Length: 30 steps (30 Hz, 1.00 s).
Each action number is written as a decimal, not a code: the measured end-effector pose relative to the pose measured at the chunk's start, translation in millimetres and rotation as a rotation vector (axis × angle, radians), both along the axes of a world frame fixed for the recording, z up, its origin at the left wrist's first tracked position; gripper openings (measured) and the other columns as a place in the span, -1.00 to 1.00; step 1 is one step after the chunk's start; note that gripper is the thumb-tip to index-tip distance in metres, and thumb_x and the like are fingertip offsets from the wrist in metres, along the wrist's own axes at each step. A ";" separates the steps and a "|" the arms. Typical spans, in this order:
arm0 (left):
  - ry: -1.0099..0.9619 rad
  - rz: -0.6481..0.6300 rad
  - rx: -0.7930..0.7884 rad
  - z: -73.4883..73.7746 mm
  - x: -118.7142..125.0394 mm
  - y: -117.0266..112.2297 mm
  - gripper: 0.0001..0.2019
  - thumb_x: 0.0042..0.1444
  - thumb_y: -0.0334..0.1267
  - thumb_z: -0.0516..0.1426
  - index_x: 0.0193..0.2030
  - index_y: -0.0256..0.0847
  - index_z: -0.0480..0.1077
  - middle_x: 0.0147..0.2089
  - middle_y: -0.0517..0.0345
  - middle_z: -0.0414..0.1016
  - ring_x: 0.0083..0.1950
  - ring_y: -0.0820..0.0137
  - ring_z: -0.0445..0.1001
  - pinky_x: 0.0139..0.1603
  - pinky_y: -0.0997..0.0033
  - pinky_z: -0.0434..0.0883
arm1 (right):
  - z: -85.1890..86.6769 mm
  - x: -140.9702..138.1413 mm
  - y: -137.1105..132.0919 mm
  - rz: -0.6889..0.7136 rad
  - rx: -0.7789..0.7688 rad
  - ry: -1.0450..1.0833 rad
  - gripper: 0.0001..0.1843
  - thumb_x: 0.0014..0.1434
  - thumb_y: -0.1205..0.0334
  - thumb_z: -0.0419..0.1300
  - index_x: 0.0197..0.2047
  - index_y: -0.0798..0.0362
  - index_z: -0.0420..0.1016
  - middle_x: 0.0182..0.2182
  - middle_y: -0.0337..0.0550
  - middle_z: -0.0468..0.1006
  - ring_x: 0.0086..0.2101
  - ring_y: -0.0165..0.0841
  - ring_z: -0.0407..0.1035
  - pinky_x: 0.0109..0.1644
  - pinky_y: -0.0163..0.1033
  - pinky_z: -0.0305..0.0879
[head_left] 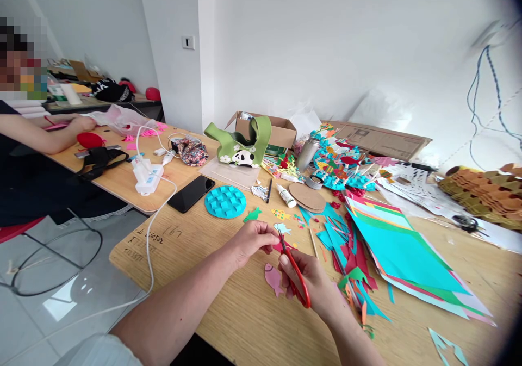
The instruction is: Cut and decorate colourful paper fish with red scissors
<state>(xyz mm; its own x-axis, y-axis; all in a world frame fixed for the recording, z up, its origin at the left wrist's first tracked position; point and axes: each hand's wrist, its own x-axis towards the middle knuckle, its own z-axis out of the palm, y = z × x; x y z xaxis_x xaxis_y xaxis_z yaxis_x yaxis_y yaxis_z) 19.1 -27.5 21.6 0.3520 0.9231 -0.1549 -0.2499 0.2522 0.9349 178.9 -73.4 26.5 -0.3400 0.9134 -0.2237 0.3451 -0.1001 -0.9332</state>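
Note:
My right hand [304, 279] grips a pair of red-handled scissors [300, 285], its blades pointing up toward my left fingertips. My left hand [256, 241] is closed in a pinch close to the blade tips; what it holds is too small or hidden to make out. Dark red paper [289, 244] shows between the hands. A light blue paper fish [282, 228] appears just beyond the fingertips. On the table below lies a pink paper fish [273, 279]. Farther off are a green paper cutout [253, 215], a yellow paper fish [281, 214] and a woven blue paper disc [225, 202].
Colored paper sheets [408, 252] and scraps [354, 257] cover the right side. A glue bottle [286, 196], cardboard disc [307, 197], phone [191, 194], panda bag [242, 148] and metal flask [308, 154] stand or lie behind. A white cable runs past a power strip [147, 177]. Another person sits at left.

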 end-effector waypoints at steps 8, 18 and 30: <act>-0.002 -0.002 -0.005 1.5 0.1 -1.1 -0.80 -0.27 -0.25 0.25 -0.50 -0.30 0.37 -0.53 0.21 0.41 -0.56 0.55 0.29 -0.44 0.47 0.22 | 3.3 -1.4 -1.2 -0.003 0.002 -0.007 -0.52 0.07 -0.22 0.13 -0.51 0.05 0.23 -0.66 -0.27 0.42 -0.68 -0.44 0.30 -0.61 -0.37 0.12; 0.003 -0.010 0.004 0.2 -0.9 -0.4 -0.81 -0.24 -0.26 0.25 -0.49 -0.31 0.37 -0.52 0.20 0.43 -0.54 0.55 0.29 -0.43 0.47 0.22 | 2.4 0.0 -0.2 -0.005 -0.002 -0.015 -0.49 0.07 -0.27 0.09 -0.49 0.06 0.25 -0.67 -0.26 0.42 -0.69 -0.45 0.28 -0.62 -0.37 0.09; -0.008 0.007 -0.003 2.1 -0.3 -0.7 -0.82 -0.25 -0.26 0.26 -0.51 -0.30 0.40 -0.56 0.24 0.39 -0.55 0.56 0.29 -0.43 0.47 0.21 | 7.8 5.1 4.4 -0.215 0.005 0.019 -0.44 -0.04 -0.33 0.15 -0.52 0.06 0.29 -0.67 -0.26 0.40 -0.69 -0.43 0.30 -0.65 -0.36 0.09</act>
